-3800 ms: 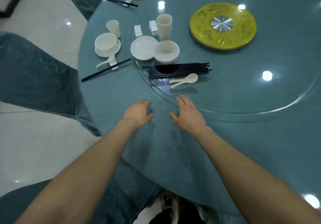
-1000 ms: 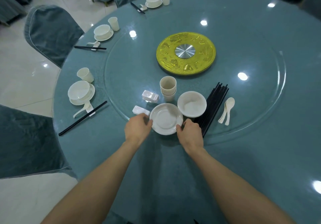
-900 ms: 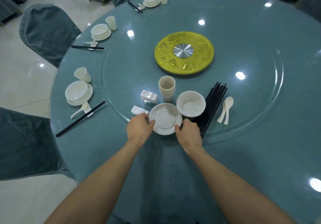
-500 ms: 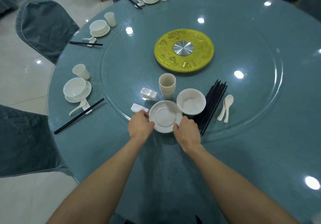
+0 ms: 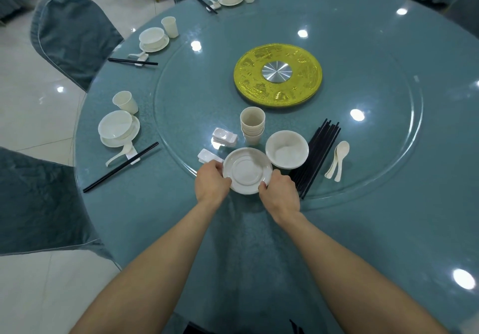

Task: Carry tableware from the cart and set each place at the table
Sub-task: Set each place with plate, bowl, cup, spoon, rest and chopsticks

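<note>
1. Broadly, the head view looks down on a round table (image 5: 388,230) under teal cloth that fills most of the frame. A glass turntable (image 5: 207,87) covers its middle, with a gold disc (image 5: 277,74) at the centre.
2. Glossy pale floor (image 5: 39,100) shows along the left edge, with one teal-covered chair (image 5: 70,38) at upper left and another at lower left.
3. Set places run up the table's left rim. The nearest place setting (image 5: 118,127) has a bowl on a saucer, a cup, a spoon and black chopsticks on a rest.
4. At the turntable's near edge, mid-frame, stand stacked cups (image 5: 252,125) and a bowl (image 5: 287,149). A bundle of chopsticks (image 5: 317,156) and spoons (image 5: 338,160) lie to their right, and white rests (image 5: 225,136) to their left.
5. The plate (image 5: 247,170) sits at frame centre on the turntable's near rim, just beside the bowl.
6. The left hand (image 5: 211,184) clasps the plate's left rim with curled fingers, and the right hand (image 5: 280,193) clasps its lower-right rim, so the plate lies between them. Whether it is lifted off the glass cannot be told.
</note>
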